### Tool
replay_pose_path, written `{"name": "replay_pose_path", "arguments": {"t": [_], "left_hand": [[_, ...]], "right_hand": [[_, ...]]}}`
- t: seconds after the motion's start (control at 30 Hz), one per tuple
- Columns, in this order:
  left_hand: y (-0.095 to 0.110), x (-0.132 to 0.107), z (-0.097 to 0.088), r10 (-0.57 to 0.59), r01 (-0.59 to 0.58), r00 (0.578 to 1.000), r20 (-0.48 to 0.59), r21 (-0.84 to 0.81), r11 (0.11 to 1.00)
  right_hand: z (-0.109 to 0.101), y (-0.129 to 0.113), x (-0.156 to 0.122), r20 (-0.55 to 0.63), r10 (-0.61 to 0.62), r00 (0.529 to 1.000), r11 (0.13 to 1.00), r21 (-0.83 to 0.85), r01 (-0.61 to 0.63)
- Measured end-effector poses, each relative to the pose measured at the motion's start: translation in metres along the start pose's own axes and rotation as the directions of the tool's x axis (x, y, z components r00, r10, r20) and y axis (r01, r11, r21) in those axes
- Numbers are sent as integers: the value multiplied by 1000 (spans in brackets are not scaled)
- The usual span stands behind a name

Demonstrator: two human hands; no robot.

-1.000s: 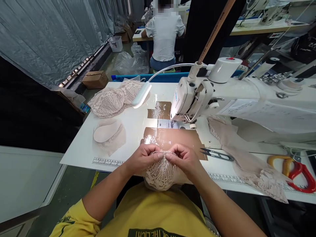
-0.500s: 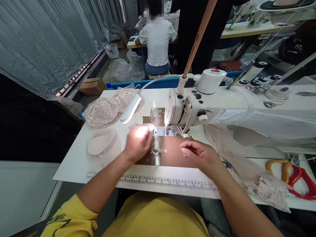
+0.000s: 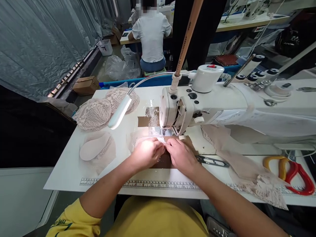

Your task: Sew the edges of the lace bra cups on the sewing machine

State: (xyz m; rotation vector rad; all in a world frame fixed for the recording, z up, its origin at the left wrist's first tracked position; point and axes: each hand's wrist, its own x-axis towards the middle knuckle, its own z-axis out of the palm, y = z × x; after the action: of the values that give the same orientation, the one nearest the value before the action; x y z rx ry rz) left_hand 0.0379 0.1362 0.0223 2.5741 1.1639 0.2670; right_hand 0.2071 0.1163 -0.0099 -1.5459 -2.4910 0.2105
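Observation:
My left hand (image 3: 147, 152) and my right hand (image 3: 181, 154) lie side by side on the white sewing table (image 3: 74, 168), just in front of the needle of the white sewing machine (image 3: 187, 108). Their fingers are curled and press down on a pale lace piece (image 3: 135, 140) that lies under the lamp's bright light; most of it is hidden by the hands. The lamp (image 3: 119, 112) on a bendy neck shines on my left hand.
A stack of lace cups (image 3: 98, 110) and a beige pad (image 3: 95, 149) lie left. Thread snips (image 3: 212, 161), beige fabric (image 3: 247, 168) and red and yellow scissors (image 3: 293, 171) lie right. A person in a white shirt (image 3: 151, 33) sits far back.
One second ago both hands held a lace cup near my body. They then moved forward, and now both rest on the lace piece at the needle.

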Motion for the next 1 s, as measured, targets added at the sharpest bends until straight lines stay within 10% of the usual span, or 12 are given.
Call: {"name": "replay_pose_path", "arguments": {"t": [0.2,0.57,1.0], "left_hand": [[-22,5,17,118,-112,978,-174,44,993],[-47,23,21,259,-250,953,-154,79,965],[-54,28,29,117,-102,979,-165,96,990]], "right_hand": [[5,-1,2,-47,19,999,994,-104,-24],[6,0,8,-38,103,994,990,-90,-106],[5,2,7,-55,77,996,992,-92,-81]]}}
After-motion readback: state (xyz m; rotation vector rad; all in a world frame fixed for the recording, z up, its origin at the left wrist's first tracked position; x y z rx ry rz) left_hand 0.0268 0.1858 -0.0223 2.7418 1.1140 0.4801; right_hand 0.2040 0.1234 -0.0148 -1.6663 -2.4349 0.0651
